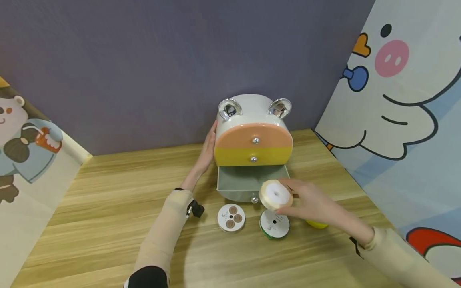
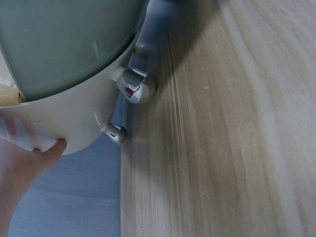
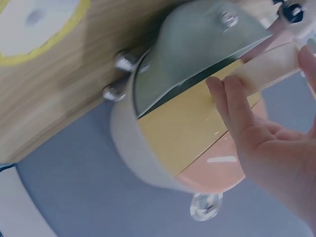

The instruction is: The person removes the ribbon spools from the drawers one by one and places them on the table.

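A small rounded drawer cabinet (image 1: 248,106) with silver ears stands at the back, against the grey-blue wall. Its grey-green bottom drawer (image 1: 234,195) is pulled out; the orange and yellow drawers above are closed. My left hand (image 1: 207,151) rests against the cabinet's left side, fingers extended; the left wrist view shows the hand (image 2: 24,163) touching the white shell. Between thumb and fingers, my right hand (image 1: 306,200) pinches a cream ribbon spool (image 1: 275,195) at the front right of the pulled-out drawer. The right wrist view shows that spool (image 3: 271,68) edge-on.
On the wooden table (image 1: 119,216) in front lie a white spool with brown circles (image 1: 231,218) and a white spool with a green edge (image 1: 275,225). A yellow-edged spool (image 1: 317,224) is partly hidden under the right hand. A patterned panel (image 1: 403,132) borders the right side.
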### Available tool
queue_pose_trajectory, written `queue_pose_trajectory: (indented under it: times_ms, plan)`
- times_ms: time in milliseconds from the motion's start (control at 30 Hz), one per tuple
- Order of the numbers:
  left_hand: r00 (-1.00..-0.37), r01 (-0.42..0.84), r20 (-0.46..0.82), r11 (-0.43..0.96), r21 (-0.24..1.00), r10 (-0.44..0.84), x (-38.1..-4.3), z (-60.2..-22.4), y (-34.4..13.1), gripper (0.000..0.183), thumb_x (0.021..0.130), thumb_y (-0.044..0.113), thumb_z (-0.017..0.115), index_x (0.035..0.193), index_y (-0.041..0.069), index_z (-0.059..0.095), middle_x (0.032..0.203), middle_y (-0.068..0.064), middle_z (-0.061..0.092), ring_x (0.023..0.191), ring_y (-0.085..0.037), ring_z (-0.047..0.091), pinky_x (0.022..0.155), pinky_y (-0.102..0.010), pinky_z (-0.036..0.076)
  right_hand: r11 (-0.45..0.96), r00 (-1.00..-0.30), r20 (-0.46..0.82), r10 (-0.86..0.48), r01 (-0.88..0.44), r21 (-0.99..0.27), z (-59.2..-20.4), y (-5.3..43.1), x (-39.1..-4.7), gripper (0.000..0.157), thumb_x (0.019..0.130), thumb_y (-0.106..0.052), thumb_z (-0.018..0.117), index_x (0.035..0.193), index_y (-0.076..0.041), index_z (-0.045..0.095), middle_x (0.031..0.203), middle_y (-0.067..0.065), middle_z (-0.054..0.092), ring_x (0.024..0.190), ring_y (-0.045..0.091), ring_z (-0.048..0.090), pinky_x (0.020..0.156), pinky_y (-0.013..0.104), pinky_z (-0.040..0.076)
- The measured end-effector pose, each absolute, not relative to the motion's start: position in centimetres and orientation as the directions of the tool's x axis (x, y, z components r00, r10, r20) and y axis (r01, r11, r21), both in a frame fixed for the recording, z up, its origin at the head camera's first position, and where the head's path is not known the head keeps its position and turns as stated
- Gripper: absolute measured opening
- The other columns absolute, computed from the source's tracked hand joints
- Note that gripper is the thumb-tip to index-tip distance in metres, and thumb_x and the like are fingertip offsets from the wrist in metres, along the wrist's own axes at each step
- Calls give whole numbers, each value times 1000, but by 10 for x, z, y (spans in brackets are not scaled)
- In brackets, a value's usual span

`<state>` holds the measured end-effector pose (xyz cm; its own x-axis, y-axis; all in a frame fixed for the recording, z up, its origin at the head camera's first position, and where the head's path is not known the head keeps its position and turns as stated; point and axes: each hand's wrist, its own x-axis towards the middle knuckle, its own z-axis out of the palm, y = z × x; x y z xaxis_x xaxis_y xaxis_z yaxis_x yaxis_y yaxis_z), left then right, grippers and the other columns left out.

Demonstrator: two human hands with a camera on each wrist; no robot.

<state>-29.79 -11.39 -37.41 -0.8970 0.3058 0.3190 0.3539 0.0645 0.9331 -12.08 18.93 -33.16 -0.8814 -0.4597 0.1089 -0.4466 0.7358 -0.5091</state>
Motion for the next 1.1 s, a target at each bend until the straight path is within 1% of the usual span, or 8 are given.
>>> queue_pose_trajectory:
  times_ms: [167,267,333,500,633,767,967,1100]
  plan:
    - [-896,352,317,62,934,310,-297,-374,-114,52,110,28,16,161,26,10,170,-2,6,157,-24,4,126,-53,5,681,-842,154,-518,-514,-522,-338,178,-101,76,74,-39,86,132,1,57,124,12,68,99,18,67,78,26,58]
    - [-896,352,316,65,934,312,-297,-374,-114,52,110,28,16,161,26,10,170,-2,5,157,-24,4,126,-53,5,657,-826,159,-541,-533,-533,-341,174,-95,74,75,-40,85,132,-1,58,123,9,67,99,15,66,78,24,57]
    - [-895,352,316,65,934,314,-297,-374,-114,52,110,28,16,161,25,9,170,-2,5,157,-24,4,126,-53,5,669,-835,148,-530,-519,-532,-342,175,-93,74,75,-42,85,132,-3,58,123,7,67,99,13,65,78,24,57]
    - [-896,352,317,59,934,311,-296,-373,-114,52,110,27,16,161,24,10,170,-3,5,157,-24,4,126,-53,5,705,-872,130,-471,-461,-539,-341,188,-94,75,76,-40,85,135,-3,57,127,10,67,104,20,68,81,30,59]
    - [-896,355,320,64,933,307,-296,-372,-114,52,110,27,16,161,24,10,170,-2,6,157,-24,4,126,-53,5,720,-898,148,-414,-423,-549,-337,204,-97,79,75,-36,86,135,4,55,127,20,66,107,32,68,82,37,60]
    - [-898,355,320,68,932,303,-296,-372,-114,52,110,26,16,161,24,10,170,-2,6,157,-24,4,126,-53,5,740,-918,152,-366,-386,-551,-333,221,-97,83,73,-33,88,135,8,52,128,27,63,109,39,67,83,43,60]
    - [-900,354,318,73,933,299,-297,-372,-113,52,110,26,16,161,24,10,170,-3,7,157,-24,5,126,-51,6,776,-948,121,-295,-312,-548,-335,242,-94,85,73,-31,88,136,10,50,131,33,59,111,45,64,81,43,60]
    - [-901,348,313,69,935,300,-298,-374,-113,52,110,28,16,161,25,10,170,-2,7,157,-23,5,126,-51,6,799,-959,127,-255,-283,-530,-341,257,-95,81,74,-30,88,135,10,52,129,34,59,110,47,64,79,44,60]
